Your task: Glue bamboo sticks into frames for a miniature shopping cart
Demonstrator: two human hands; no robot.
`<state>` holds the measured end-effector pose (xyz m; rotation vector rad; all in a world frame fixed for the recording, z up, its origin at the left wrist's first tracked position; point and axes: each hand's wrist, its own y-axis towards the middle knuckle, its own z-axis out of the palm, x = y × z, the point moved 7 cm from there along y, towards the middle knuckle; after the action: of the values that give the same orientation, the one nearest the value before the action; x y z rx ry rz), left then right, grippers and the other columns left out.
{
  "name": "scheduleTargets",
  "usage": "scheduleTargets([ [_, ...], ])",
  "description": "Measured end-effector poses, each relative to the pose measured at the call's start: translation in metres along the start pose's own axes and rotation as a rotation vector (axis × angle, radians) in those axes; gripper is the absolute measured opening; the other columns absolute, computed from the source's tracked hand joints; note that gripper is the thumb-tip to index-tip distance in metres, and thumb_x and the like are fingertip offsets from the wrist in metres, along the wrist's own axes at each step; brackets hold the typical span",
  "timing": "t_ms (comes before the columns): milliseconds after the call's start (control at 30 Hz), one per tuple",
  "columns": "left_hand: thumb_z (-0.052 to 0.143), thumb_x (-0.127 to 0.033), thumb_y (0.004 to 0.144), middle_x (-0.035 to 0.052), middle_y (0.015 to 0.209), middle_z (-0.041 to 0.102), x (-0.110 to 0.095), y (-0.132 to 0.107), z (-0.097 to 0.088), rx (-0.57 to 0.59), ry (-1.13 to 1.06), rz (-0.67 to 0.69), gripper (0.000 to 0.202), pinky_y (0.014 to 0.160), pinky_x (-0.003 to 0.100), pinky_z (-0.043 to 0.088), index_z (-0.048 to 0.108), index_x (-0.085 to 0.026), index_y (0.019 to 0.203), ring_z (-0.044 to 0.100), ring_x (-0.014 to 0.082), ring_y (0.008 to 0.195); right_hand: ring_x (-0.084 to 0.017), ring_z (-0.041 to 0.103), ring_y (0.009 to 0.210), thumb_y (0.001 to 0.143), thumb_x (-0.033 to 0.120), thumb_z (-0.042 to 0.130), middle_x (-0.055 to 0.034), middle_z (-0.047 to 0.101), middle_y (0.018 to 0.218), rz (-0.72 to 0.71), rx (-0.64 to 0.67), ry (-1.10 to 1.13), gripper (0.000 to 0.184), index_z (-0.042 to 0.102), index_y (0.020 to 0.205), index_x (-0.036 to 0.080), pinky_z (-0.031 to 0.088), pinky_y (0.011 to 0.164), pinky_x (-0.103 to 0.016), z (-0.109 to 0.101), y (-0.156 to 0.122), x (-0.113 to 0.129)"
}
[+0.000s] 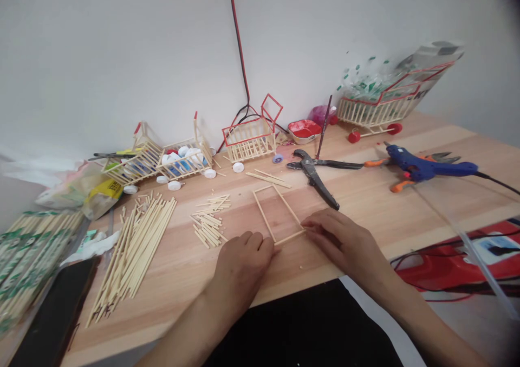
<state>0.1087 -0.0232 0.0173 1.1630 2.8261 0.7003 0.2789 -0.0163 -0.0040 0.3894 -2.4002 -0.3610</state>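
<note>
A rectangular frame of thin wooden sticks lies flat on the table in front of me. My left hand is closed at its near left corner, fingers curled and fingertips mostly hidden. At the near right corner, my right hand pinches the frame between thumb and fingers. Short cut sticks lie in small piles left of the frame. A few loose sticks rest just beyond it. Black-handled cutters lie open to the right of these.
Long sticks, packaged sticks and a dark phone lie at left. Small stick carts line the wall beside a red paint dish. A larger cart and a blue glue gun are at right.
</note>
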Motion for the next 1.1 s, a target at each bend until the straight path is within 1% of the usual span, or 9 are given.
scheduleTargets([
  [67, 0.064, -0.022, 0.086, -0.0001, 0.062, 0.056, -0.0003, -0.0003, 0.0003, -0.003, 0.001, 0.000, 0.023, 0.047, 0.032, 0.032, 0.050, -0.020, 0.068, 0.053, 0.0189, 0.056, -0.018, 0.064, 0.099, 0.095, 0.023, 0.051, -0.0051, 0.068, 0.102, -0.030, -0.005, -0.017, 0.013, 0.062, 0.101, 0.023, 0.050, 0.085, -0.029, 0.0003, -0.0002, 0.0023],
  [300, 0.066, -0.021, 0.084, -0.0005, 0.062, 0.056, -0.0011, -0.0007, 0.0003, -0.001, 0.012, 0.000, 0.022, 0.048, 0.032, 0.033, 0.051, -0.020, 0.068, 0.053, 0.0187, 0.056, -0.017, 0.063, 0.099, 0.095, 0.021, 0.052, -0.0025, 0.067, 0.102, -0.095, -0.029, -0.086, 0.012, 0.062, 0.102, 0.024, 0.050, 0.083, -0.029, 0.0028, -0.0002, 0.0070],
  [600, 0.069, -0.023, 0.082, -0.0005, 0.061, 0.056, -0.0016, 0.0007, -0.0008, -0.026, 0.026, 0.000, 0.024, 0.046, 0.031, 0.033, 0.050, -0.020, 0.068, 0.054, 0.0192, 0.055, -0.016, 0.062, 0.098, 0.096, 0.022, 0.051, -0.0026, 0.067, 0.102, -0.110, -0.027, -0.106, 0.011, 0.062, 0.099, 0.024, 0.050, 0.081, -0.028, 0.0038, 0.0003, 0.0086],
  [767, 0.070, -0.026, 0.082, -0.0004, 0.061, 0.056, -0.0029, 0.0010, 0.0004, -0.009, 0.023, 0.004, 0.025, 0.046, 0.031, 0.034, 0.050, -0.020, 0.068, 0.055, 0.0197, 0.056, -0.016, 0.062, 0.097, 0.096, 0.023, 0.051, -0.0021, 0.067, 0.100, -0.106, -0.016, -0.115, 0.009, 0.060, 0.096, 0.023, 0.049, 0.080, -0.028, 0.0061, 0.0016, 0.0078],
  [867, 0.068, -0.030, 0.083, -0.0003, 0.062, 0.056, -0.0026, -0.0001, 0.0023, 0.009, 0.010, -0.005, 0.026, 0.046, 0.031, 0.035, 0.050, -0.020, 0.069, 0.056, 0.0200, 0.057, -0.016, 0.062, 0.096, 0.096, 0.024, 0.051, -0.0021, 0.067, 0.099, -0.103, -0.003, -0.119, 0.009, 0.060, 0.095, 0.024, 0.049, 0.079, -0.028, 0.0072, 0.0018, 0.0073],
  [1000, 0.066, -0.037, 0.085, 0.0003, 0.065, 0.058, 0.0007, -0.0024, 0.0053, 0.041, -0.028, -0.044, 0.026, 0.049, 0.032, 0.039, 0.050, -0.020, 0.072, 0.058, 0.0207, 0.060, -0.016, 0.062, 0.096, 0.096, 0.024, 0.051, -0.0017, 0.067, 0.100, -0.102, 0.000, -0.120, 0.010, 0.061, 0.095, 0.024, 0.049, 0.079, -0.028, 0.0072, 0.0016, 0.0070],
  [1100, 0.064, -0.036, 0.086, 0.0007, 0.067, 0.059, 0.0040, -0.0037, 0.0060, 0.058, -0.065, -0.080, 0.024, 0.051, 0.031, 0.041, 0.050, -0.019, 0.074, 0.059, 0.0207, 0.064, -0.016, 0.062, 0.097, 0.096, 0.024, 0.051, -0.0016, 0.067, 0.100, -0.111, -0.003, -0.124, 0.011, 0.062, 0.095, 0.025, 0.049, 0.079, -0.027, 0.0076, 0.0013, 0.0066],
])
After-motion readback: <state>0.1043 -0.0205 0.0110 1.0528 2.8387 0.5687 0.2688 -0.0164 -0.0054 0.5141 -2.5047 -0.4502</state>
